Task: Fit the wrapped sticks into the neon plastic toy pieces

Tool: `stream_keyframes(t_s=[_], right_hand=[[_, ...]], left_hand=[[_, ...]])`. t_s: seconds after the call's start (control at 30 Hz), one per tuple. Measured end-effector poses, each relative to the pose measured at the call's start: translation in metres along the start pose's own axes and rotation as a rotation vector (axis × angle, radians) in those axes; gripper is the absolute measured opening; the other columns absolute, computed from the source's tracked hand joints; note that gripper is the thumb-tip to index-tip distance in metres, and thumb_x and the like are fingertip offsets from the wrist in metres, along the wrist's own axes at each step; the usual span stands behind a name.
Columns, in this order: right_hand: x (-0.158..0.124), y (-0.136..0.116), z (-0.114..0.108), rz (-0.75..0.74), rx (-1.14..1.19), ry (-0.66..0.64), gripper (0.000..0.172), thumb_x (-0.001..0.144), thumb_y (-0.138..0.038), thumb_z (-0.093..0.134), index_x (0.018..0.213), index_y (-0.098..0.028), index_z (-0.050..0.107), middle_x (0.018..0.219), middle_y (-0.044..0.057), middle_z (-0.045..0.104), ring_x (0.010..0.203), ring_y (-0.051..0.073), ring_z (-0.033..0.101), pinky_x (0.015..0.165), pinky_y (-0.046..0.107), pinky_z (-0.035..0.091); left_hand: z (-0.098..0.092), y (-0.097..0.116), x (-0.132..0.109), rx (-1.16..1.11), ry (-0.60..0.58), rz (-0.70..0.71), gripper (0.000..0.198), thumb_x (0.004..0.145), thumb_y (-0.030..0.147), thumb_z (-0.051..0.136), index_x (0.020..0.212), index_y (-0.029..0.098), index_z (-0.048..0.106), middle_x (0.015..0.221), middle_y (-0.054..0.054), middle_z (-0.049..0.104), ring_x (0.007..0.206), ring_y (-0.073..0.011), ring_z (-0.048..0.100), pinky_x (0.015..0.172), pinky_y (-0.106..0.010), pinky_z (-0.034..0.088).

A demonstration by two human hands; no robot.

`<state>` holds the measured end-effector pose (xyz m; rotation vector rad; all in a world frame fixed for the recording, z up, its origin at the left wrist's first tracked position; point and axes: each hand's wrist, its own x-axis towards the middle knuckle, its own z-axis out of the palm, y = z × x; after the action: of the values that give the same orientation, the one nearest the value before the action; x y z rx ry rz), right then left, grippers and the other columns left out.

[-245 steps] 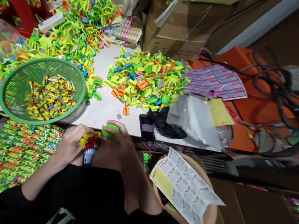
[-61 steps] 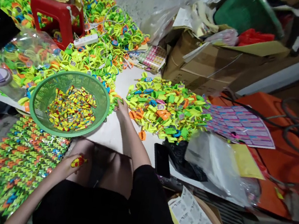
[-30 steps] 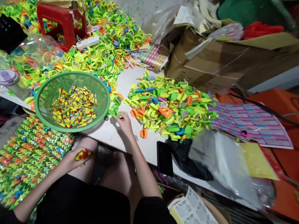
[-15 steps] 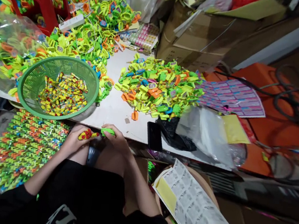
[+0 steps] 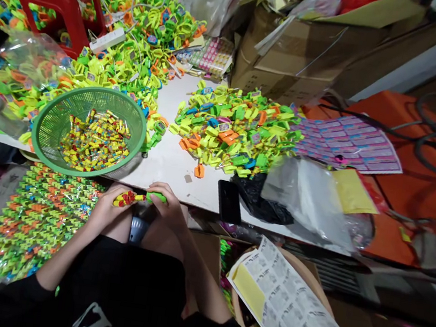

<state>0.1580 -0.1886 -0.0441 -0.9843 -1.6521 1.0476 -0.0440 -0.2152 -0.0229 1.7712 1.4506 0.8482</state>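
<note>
Green plastic strap [image 5: 155,196], smooth and curved, sits pinched under the right hand [image 5: 167,208] fingertips; left hand [image 5: 108,207] fingers grip small yellow-red pieces [image 5: 126,199] beside it.

You have a bare strip of white table [image 5: 169,165] directly ahead. The green basket [image 5: 47,120] bounds it on your left; the loose pile of plastic parts [image 5: 233,128] and the black phone [image 5: 229,201] block the right.
</note>
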Motion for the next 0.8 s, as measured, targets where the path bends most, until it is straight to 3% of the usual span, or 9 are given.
stream_keyframes(t_s=[0.37,0.6,0.7,0.8], right_hand=[[-0.005,-0.007,0.001,-0.084,-0.136,0.085,0.018,0.091,-0.026,0.054,0.102,-0.024,0.068,0.11,0.008,0.057,0.109,0.019,0.056,0.097,0.036,0.046],[-0.006,-0.002,0.002,-0.239,-0.302,-0.006,0.021,0.088,-0.022,0.057,0.108,-0.021,0.063,0.114,0.01,0.055,0.111,0.021,0.053,0.097,0.041,0.046],[-0.006,0.002,0.0,-0.225,-0.262,-0.001,0.019,0.088,-0.021,0.056,0.106,-0.02,0.063,0.113,0.01,0.054,0.111,0.02,0.054,0.096,0.04,0.047],[-0.007,0.004,-0.001,-0.209,-0.239,0.018,0.018,0.088,-0.021,0.056,0.105,-0.021,0.063,0.113,0.009,0.055,0.11,0.019,0.055,0.096,0.038,0.047]], left_hand=[[0.001,0.003,0.002,0.074,-0.08,-0.003,0.02,0.084,0.035,0.058,0.089,0.017,0.065,0.081,-0.004,0.069,0.074,-0.0165,0.061,0.068,-0.024,0.047],[-0.001,0.004,0.004,0.096,-0.105,0.062,0.019,0.086,0.032,0.053,0.087,0.017,0.065,0.084,-0.004,0.068,0.08,-0.0175,0.061,0.072,-0.025,0.047],[-0.002,0.003,0.004,0.113,-0.106,0.04,0.019,0.086,0.033,0.054,0.085,0.018,0.065,0.08,-0.003,0.068,0.078,-0.0174,0.061,0.072,-0.025,0.047],[-0.006,0.006,0.006,0.095,-0.113,-0.005,0.021,0.085,0.033,0.055,0.095,0.018,0.066,0.09,-0.004,0.07,0.082,-0.018,0.063,0.074,-0.025,0.047]])
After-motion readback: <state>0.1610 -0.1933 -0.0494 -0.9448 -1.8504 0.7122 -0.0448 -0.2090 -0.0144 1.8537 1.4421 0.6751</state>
